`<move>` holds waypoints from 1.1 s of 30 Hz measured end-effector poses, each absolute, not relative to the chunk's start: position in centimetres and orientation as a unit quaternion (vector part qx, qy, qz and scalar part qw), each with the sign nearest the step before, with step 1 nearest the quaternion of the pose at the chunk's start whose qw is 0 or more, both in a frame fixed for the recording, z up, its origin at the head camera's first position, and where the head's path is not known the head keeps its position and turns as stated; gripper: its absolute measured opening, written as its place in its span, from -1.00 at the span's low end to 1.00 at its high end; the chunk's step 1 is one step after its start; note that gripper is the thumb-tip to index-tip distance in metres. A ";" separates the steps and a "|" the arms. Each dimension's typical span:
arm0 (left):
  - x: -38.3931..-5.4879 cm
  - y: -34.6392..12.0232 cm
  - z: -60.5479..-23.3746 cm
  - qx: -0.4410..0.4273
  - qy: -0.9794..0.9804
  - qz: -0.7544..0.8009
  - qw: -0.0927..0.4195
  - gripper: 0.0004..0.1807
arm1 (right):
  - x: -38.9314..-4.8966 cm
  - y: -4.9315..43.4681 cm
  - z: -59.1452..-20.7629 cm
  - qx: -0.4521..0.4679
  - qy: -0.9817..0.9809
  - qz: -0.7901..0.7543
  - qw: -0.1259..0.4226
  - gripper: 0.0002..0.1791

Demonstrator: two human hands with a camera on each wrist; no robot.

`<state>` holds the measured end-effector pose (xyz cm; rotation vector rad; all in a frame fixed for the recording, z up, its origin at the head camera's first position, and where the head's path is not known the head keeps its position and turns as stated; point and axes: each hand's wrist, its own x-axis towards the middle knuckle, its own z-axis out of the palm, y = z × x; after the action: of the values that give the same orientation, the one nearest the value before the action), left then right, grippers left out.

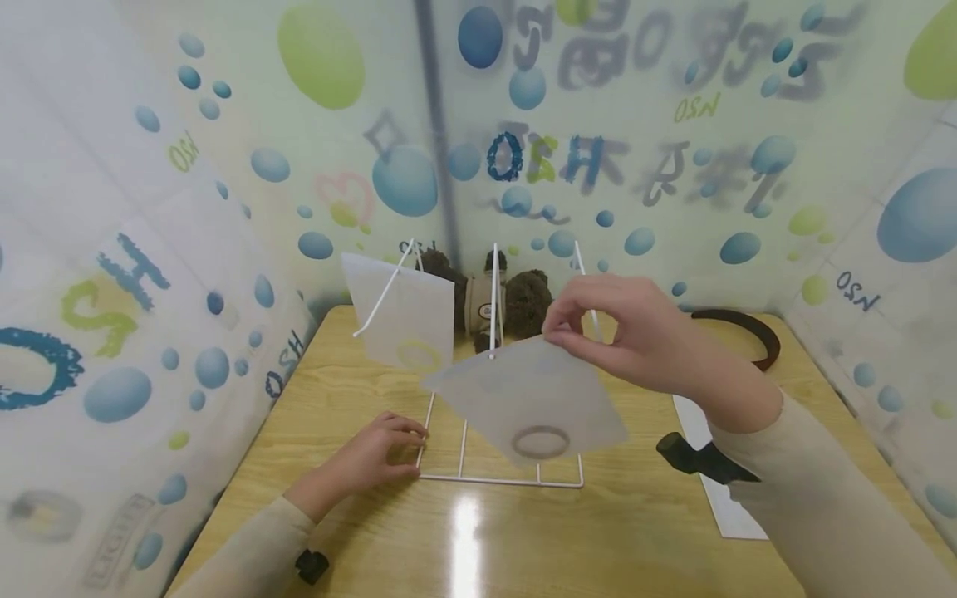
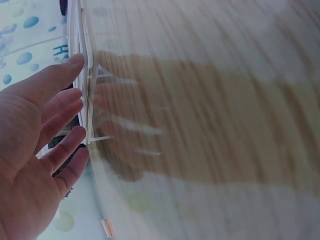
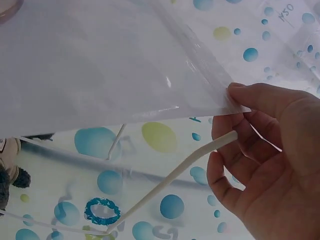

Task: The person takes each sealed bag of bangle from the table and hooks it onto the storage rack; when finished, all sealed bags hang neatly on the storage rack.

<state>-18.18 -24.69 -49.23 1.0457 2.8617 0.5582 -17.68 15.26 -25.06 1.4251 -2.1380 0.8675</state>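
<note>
A translucent white plastic pouch (image 1: 531,399) (image 3: 90,65) with a brownish ring showing in its lower part hangs from my right hand (image 1: 620,328). Thumb and fingers of that hand (image 3: 272,150) pinch the pouch's top corner, near the tip of a white rod (image 3: 170,180). My left hand (image 1: 374,453) lies low by the left side of a white wire rack (image 1: 501,480). In the left wrist view, the loosely bent fingers of the hand (image 2: 40,130) touch the rack's wire (image 2: 86,95). A second pouch (image 1: 407,311), with a yellowish ring, hangs at the rack's left rod.
Behind the rack sits a dark brown plush toy (image 1: 478,307). On the right, a dark curved band (image 1: 748,328) lies on the wooden table (image 1: 374,548). A white sheet (image 1: 728,507) lies partly under my right forearm. Patterned curtains (image 1: 635,166) enclose the table.
</note>
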 end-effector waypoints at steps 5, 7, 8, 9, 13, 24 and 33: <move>-18.1 -24.7 -49.3 0.334 0.924 0.182 0.025 -0.60 | -18.6 15.0 -25.0 0.513 -0.775 0.313 0.197 -0.80; -18.1 -24.7 -49.3 0.333 0.925 0.182 0.026 -0.60 | -19.0 14.9 -25.0 0.511 -0.779 0.312 0.187 -0.81; -18.1 -24.7 -49.3 0.333 0.925 0.182 0.027 -0.61 | -19.2 14.8 -25.0 0.510 -0.781 0.312 0.183 -0.82; -18.1 -24.7 -49.2 0.333 0.925 0.182 0.028 -0.61 | -19.5 14.8 -25.1 0.508 -0.783 0.311 0.180 -0.83; -18.2 -24.7 -49.3 0.335 0.925 0.179 0.026 -0.61 | -20.5 14.8 -25.1 0.499 -0.791 0.309 0.174 -0.85; -18.3 -24.7 -49.5 0.337 0.924 0.177 0.019 -0.62 | -24.4 15.1 -25.7 0.459 -0.819 0.302 0.166 -0.95; -18.1 -24.7 -49.4 0.332 0.927 0.174 0.020 -0.61 | -26.8 15.3 -26.3 0.424 -0.837 0.309 0.156 -0.95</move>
<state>-18.14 -24.68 -49.38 1.0308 2.8753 0.5405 -26.82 15.28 -26.35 1.2149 -2.3965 0.8864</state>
